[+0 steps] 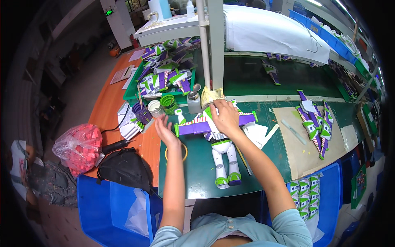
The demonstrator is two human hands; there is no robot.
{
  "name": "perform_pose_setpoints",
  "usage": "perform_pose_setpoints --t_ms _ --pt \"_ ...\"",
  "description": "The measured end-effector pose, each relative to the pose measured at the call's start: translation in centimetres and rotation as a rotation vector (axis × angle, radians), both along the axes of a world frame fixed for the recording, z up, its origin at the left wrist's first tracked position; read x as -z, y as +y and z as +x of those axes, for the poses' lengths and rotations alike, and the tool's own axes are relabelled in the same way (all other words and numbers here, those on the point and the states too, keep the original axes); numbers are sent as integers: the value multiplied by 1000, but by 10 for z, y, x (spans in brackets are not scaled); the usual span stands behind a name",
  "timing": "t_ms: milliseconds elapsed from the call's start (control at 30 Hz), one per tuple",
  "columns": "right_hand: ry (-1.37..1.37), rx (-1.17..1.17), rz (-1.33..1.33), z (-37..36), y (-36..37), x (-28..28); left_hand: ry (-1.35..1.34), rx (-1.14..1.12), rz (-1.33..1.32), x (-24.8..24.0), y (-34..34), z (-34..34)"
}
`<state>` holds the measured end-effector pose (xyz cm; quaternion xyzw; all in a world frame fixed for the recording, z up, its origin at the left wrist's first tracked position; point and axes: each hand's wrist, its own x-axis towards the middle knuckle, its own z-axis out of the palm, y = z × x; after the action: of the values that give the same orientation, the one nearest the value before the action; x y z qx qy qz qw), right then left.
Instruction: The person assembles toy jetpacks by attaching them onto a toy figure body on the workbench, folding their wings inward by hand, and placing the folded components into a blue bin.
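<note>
On the green work surface (193,181) lies a toy astronaut figure (222,147), with white legs, green-and-purple feet and wide purple wings with striped edges. My right hand (226,118) is closed over its upper body, covering most of the chest and the head area. To the left, my left hand (166,131) is raised with its fingers apart and nothing in it, close to the left wing tip. Just beyond it are a white paint jar (155,108), a green jar (168,104) and a purple jar (141,113) with sticks in it.
A green crate (131,91) of winged toy parts stands at the back left. A metal can (193,102) is near the post (217,53). More winged parts (316,123) lie on cardboard at right. Blue bins (111,206) flank me. A black bag (127,168) sits left.
</note>
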<state>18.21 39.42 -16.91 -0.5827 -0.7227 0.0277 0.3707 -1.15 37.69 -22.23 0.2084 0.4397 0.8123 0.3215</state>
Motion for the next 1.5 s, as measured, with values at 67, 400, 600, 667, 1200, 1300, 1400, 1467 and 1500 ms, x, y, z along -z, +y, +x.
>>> perform_pose_setpoints --t_ms 67,400,600,667,1200,1300,1400,1467,1500 --pt "22 -31 16 -8 -5 -4 290 178 176 -7 13 -21" --pt "474 -180 180 63 43 24 1298 95 196 -10 -27 113" --pt "1160 -453 -187 100 28 99 1222 128 -106 2 -29 113" --pt "1072 -393 -49 53 -25 64 1195 126 -138 5 -32 111" --pt "293 -287 244 155 -171 -29 822 735 141 -35 -168 188" --pt "438 -256 173 192 -177 -21 680 924 193 -25 -176 213" --pt "905 -92 149 229 -201 -16 758 1026 198 -27 -189 243" --pt "653 -46 277 256 -232 -24 565 1223 93 -27 -193 255" --pt "368 -72 271 270 -255 -31 594 1307 60 -29 -194 261"
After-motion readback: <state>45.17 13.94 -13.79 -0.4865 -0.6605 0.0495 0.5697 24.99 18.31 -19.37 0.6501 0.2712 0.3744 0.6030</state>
